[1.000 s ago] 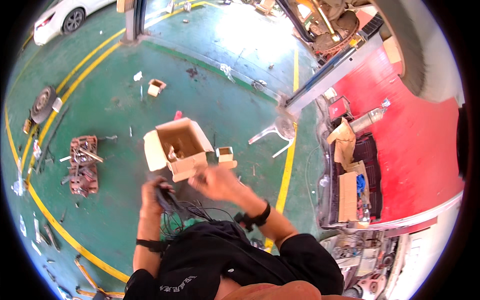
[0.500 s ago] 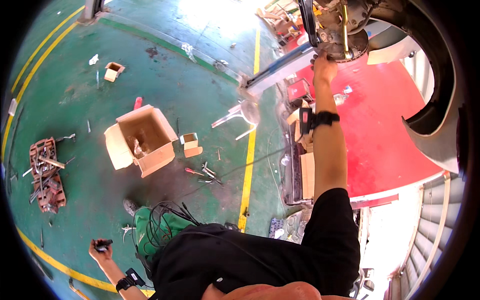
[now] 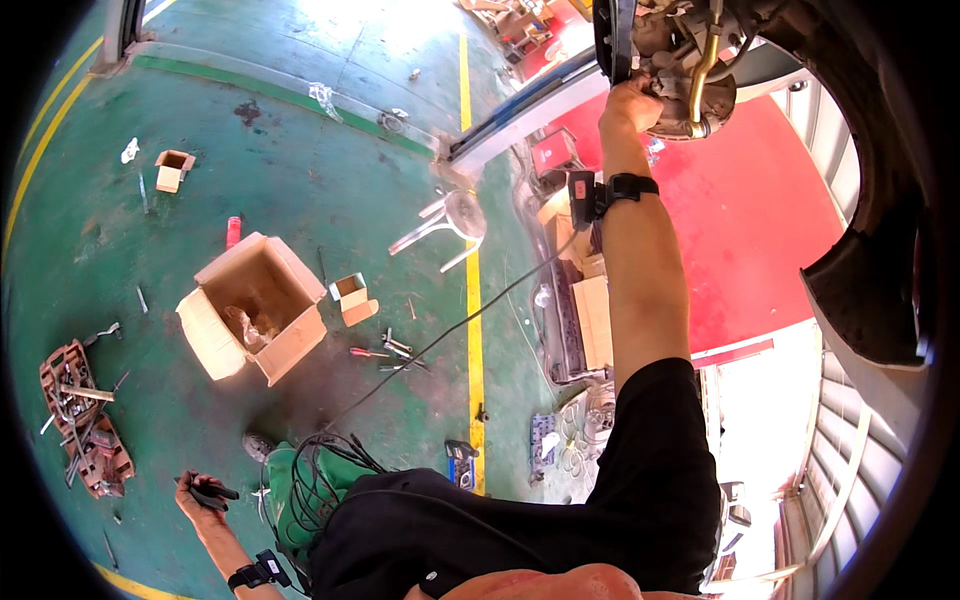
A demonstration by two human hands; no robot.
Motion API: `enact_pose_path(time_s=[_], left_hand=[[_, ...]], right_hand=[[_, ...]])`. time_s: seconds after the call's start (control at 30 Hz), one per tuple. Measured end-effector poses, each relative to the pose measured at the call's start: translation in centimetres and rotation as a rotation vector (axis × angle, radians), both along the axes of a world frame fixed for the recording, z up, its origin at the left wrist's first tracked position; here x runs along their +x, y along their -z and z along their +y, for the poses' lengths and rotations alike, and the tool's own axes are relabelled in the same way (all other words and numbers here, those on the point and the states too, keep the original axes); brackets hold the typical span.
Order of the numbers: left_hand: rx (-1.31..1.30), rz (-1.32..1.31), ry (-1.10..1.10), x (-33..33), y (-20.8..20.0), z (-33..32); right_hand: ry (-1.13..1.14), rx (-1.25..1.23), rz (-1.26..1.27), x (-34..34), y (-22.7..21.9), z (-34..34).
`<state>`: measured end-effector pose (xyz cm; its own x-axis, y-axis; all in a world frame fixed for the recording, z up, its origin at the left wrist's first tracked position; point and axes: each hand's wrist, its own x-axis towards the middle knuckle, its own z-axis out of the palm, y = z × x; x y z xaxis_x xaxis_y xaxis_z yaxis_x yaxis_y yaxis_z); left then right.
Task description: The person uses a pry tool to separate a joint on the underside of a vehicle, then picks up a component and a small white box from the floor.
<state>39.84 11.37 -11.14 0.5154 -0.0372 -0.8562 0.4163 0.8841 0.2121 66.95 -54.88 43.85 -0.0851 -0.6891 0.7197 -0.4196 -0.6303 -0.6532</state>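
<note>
My right hand [image 3: 630,103] is raised overhead and pressed against the metal wheel hub assembly [image 3: 690,75] under a lifted red car; a brass-coloured rod [image 3: 700,70] hangs beside it. The fingers curl on the hub part, though exactly what they grip is hidden. A black wrist device [image 3: 610,190] with a trailing cable sits on that forearm. My left hand [image 3: 203,492] hangs low at my side, closed around a small dark tool [image 3: 212,494]. Beside the hub, the dark wheel arch [image 3: 870,290] curves down on the right.
An open cardboard box [image 3: 255,305] lies on the green floor with a smaller box [image 3: 352,298] and hand tools [image 3: 390,352] beside it. A rusty parts crate [image 3: 80,420] is left. A white stool [image 3: 450,225], a yellow line [image 3: 472,300] and a tool tray [image 3: 580,320] are mid-frame.
My right hand rose from the boxes on the floor up to the wheel hub and now rests there. My left hand dropped to my side with the dark tool.
</note>
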Motion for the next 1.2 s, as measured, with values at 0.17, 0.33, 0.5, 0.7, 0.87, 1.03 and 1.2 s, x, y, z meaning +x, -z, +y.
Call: enact_pose_path(time_s=[0.17, 0.33, 0.5, 0.7, 0.87, 1.03, 1.2], left_hand=[[-0.005, 0.045, 0.051, 1.8, 0.6, -2.0], [-0.109, 0.125, 0.068, 3.4, 0.9, -3.8], [-0.066, 0.078, 0.06, 4.2, 0.4, -3.4], [-0.004, 0.06, 0.015, 2.7, 1.6, -0.2], [-0.034, 0.1, -0.133, 0.8, -0.6, 1.2], [-0.042, 0.14, -0.297, -1.7, -1.9, 3.3], [-0.034, 0.203, -0.377, -4.2, -0.8, 6.8]], right_hand=[[0.038, -0.078, -0.033, 0.7, 0.7, 0.8], [-0.07, -0.129, -0.076, 0.1, 0.9, -2.2], [-0.26, -0.081, 0.318, -3.7, -0.9, -3.1], [0.083, -0.415, 1.063, -3.9, -3.9, 0.3], [0.055, -0.161, 1.112, -2.4, -4.7, 0.7], [0.189, -0.14, 1.067, -1.6, -3.1, 4.1], [0.213, -0.211, 1.043, -1.6, -3.2, 1.6]])
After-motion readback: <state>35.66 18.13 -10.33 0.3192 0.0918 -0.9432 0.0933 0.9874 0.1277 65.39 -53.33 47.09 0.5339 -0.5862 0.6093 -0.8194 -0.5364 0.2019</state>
